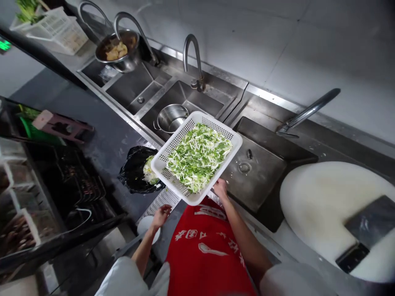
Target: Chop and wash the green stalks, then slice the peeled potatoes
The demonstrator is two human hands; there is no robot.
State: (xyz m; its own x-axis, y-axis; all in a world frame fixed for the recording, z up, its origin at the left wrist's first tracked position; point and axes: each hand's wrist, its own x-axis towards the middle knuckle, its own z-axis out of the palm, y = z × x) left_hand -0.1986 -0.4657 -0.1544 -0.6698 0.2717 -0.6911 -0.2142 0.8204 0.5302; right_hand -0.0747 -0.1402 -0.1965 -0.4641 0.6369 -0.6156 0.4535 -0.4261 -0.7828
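A white perforated plastic basket (157, 158) holds a layer of chopped green and white leafy vegetable (200, 156). My right hand (220, 188) grips the basket's near right rim, with its fingers partly hidden under the edge. The basket is held in front of the red apron, over the front edge of the sink counter. Below and to the left of it, my left hand (162, 214) is apart from the basket, fingers loosely bent and nothing visible in them. Beneath the basket's left corner, a black bag-lined bin (131, 172) contains pale vegetable scraps (149, 170).
Metal sinks with curved faucets (193, 53) line the wall. One holds a steel pot (171, 117); a steel bowl of food (126, 63) stands farther left. At right, a cleaver (372, 222) lies on a round white cutting board (311, 197). A pink stool (61, 125) and shelving are left.
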